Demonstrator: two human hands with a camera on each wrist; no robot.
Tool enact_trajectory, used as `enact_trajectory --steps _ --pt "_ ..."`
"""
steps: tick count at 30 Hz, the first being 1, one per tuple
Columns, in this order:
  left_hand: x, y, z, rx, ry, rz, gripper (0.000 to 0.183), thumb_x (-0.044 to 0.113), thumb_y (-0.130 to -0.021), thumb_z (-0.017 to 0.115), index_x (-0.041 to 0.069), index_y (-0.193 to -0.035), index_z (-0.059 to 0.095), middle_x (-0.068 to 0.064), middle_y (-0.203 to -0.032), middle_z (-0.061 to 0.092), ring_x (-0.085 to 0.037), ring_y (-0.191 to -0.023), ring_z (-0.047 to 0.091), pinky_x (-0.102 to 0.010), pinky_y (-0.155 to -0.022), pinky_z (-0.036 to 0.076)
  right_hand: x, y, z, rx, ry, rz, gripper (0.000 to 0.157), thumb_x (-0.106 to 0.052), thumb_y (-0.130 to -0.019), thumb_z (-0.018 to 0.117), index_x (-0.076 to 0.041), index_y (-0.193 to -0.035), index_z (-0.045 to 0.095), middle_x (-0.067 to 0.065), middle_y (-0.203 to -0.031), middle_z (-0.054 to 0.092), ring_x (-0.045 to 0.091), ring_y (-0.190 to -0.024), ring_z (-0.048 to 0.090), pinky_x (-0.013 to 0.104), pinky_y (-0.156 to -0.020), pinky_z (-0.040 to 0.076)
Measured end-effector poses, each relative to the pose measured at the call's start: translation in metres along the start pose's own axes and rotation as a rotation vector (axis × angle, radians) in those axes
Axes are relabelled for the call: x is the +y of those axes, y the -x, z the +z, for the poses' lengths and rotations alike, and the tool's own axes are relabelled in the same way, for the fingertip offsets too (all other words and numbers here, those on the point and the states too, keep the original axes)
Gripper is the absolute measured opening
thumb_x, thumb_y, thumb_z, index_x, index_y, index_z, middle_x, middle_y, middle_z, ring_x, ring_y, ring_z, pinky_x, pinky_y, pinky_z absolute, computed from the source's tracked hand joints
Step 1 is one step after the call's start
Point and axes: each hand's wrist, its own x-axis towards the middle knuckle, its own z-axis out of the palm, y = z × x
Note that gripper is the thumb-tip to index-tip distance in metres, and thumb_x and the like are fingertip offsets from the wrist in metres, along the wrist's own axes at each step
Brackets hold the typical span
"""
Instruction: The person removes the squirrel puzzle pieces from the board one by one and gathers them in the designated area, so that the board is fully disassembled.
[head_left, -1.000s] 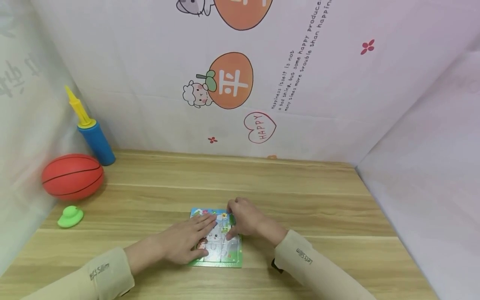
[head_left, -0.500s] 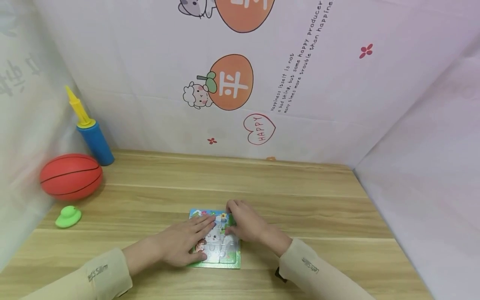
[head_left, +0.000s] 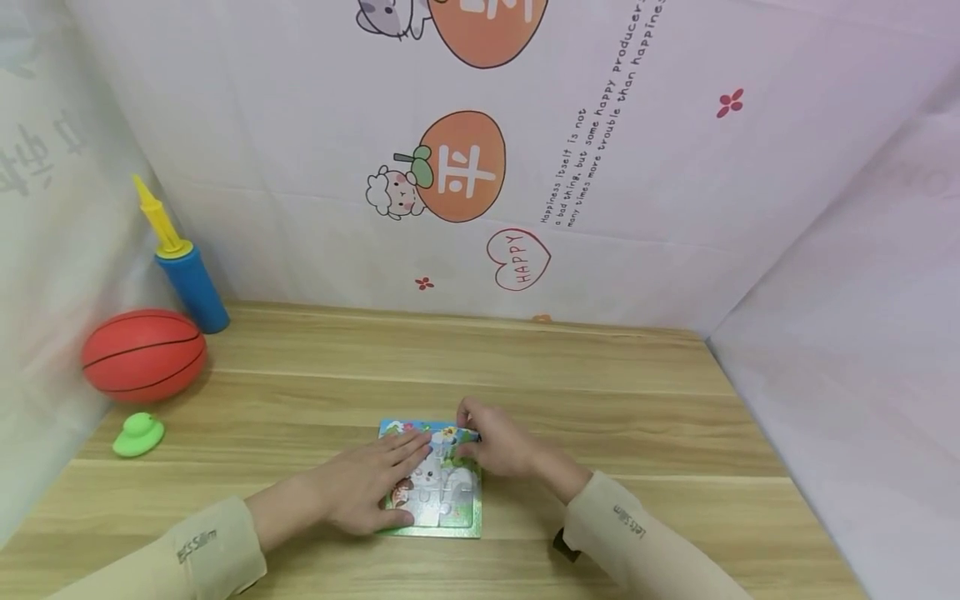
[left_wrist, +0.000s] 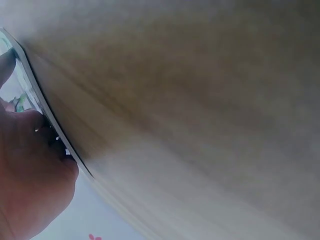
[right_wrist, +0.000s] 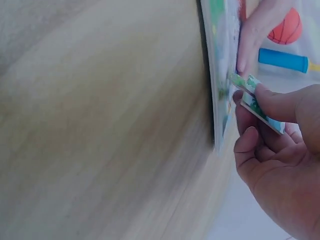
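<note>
A small jigsaw puzzle (head_left: 456, 500) with a cartoon animal picture and a green and blue border lies on the table. Across its left side rests my left hand (head_left: 363, 487), fingers extended over the pieces and thumb near the lower edge. In the left wrist view, that hand (left_wrist: 35, 165) sits along the board's edge. At the upper right corner my right hand (head_left: 504, 442) pinches a puzzle piece (right_wrist: 257, 106) between thumb and fingers. The right wrist view shows this green and light-blue piece tilted and raised off the board (right_wrist: 222, 75).
On the left side of the wooden table (head_left: 600, 400) stand a red ball (head_left: 144, 356) with black lines, a green toy duck (head_left: 138, 435) and a blue and yellow hand pump (head_left: 193, 287). Printed white cloth (head_left: 622, 275) hangs around the table's back and sides.
My right hand has lifted the corner puzzle piece from the board, moving slightly to the right. My left hand stays on the puzzle.
</note>
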Motion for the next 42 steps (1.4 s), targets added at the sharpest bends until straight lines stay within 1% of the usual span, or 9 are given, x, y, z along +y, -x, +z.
enact_trajectory --steps 2,5,8,10,14,19,28,35,42 --pt "0.001 0.000 0.000 -0.001 0.004 0.001 0.088 0.061 -0.102 0.051 0.005 -0.165 0.025 -0.011 -0.175 0.021 -0.031 -0.163 0.022 -0.050 -0.132 0.029 0.003 0.003 -0.005 0.027 -0.052 -0.006 0.019 -0.002 -0.097 0.069 -0.008 -0.106 0.054 0.019 -0.124 0.070 0.036 -0.127 0.066 0.044 -0.102 0.061" --pt "0.001 0.000 0.001 0.005 0.004 0.003 0.089 0.061 -0.102 0.052 0.004 -0.165 0.025 -0.012 -0.175 0.022 -0.032 -0.163 0.023 -0.051 -0.132 0.029 0.011 0.008 -0.019 0.073 -0.098 -0.032 0.017 0.003 -0.097 0.066 -0.005 -0.106 0.054 0.017 -0.111 0.072 0.025 -0.106 0.072 0.032 -0.088 0.063" --pt "0.000 0.000 0.002 0.007 -0.007 0.001 0.089 0.061 -0.102 0.051 0.005 -0.165 0.025 -0.012 -0.175 0.022 -0.031 -0.163 0.023 -0.050 -0.132 0.029 0.028 0.018 -0.042 0.120 -0.090 -0.074 0.016 0.007 -0.094 0.067 -0.002 -0.101 0.054 0.014 -0.094 0.072 0.014 -0.084 0.067 0.021 -0.071 0.057" --pt "0.000 0.000 0.001 0.006 -0.012 0.002 0.089 0.061 -0.102 0.051 0.005 -0.165 0.025 -0.012 -0.175 0.022 -0.031 -0.163 0.023 -0.051 -0.132 0.030 0.043 0.028 -0.058 0.150 -0.059 -0.074 0.017 0.007 -0.092 0.069 -0.002 -0.099 0.055 0.013 -0.088 0.071 0.009 -0.075 0.061 0.019 -0.064 0.053" --pt "0.000 0.000 0.000 0.002 -0.003 0.003 0.089 0.062 -0.102 0.051 0.005 -0.165 0.025 -0.012 -0.175 0.022 -0.031 -0.163 0.023 -0.052 -0.132 0.030 0.076 0.050 -0.086 0.149 0.047 -0.017 0.020 0.006 -0.090 0.073 -0.004 -0.095 0.058 0.008 -0.085 0.066 0.007 -0.068 0.052 0.019 -0.059 0.047" --pt "0.000 0.001 -0.001 0.008 0.014 0.003 0.089 0.061 -0.102 0.052 0.004 -0.164 0.025 -0.014 -0.175 0.023 -0.033 -0.163 0.023 -0.053 -0.132 0.029 0.108 0.072 -0.105 0.112 0.087 0.056 0.021 0.008 -0.088 0.075 -0.004 -0.096 0.058 0.008 -0.087 0.063 0.009 -0.071 0.052 0.020 -0.062 0.046" --pt "0.000 -0.001 0.001 0.013 0.009 0.011 0.089 0.060 -0.102 0.052 0.004 -0.165 0.025 -0.012 -0.175 0.022 -0.031 -0.164 0.022 -0.052 -0.132 0.028 0.140 0.087 -0.116 0.074 0.124 0.158 0.020 0.002 -0.089 0.076 -0.004 -0.100 0.061 0.008 -0.089 0.064 0.013 -0.080 0.054 0.020 -0.068 0.046" --pt "-0.001 0.000 0.002 0.024 0.026 0.020 0.089 0.060 -0.102 0.051 0.002 -0.164 0.026 -0.014 -0.175 0.024 -0.033 -0.163 0.024 -0.055 -0.131 0.029 0.146 0.085 -0.119 0.070 0.167 0.187 0.018 0.002 -0.088 0.076 -0.003 -0.099 0.062 0.007 -0.087 0.067 0.014 -0.079 0.054 0.022 -0.069 0.044" --pt "-0.001 -0.001 0.000 -0.007 0.015 -0.003 0.089 0.060 -0.101 0.053 0.005 -0.165 0.024 -0.012 -0.176 0.021 -0.031 -0.164 0.021 -0.052 -0.133 0.028 0.146 0.084 -0.117 0.052 0.190 0.188 0.017 0.005 -0.088 0.074 -0.001 -0.099 0.062 0.007 -0.090 0.066 0.015 -0.081 0.053 0.022 -0.069 0.043"
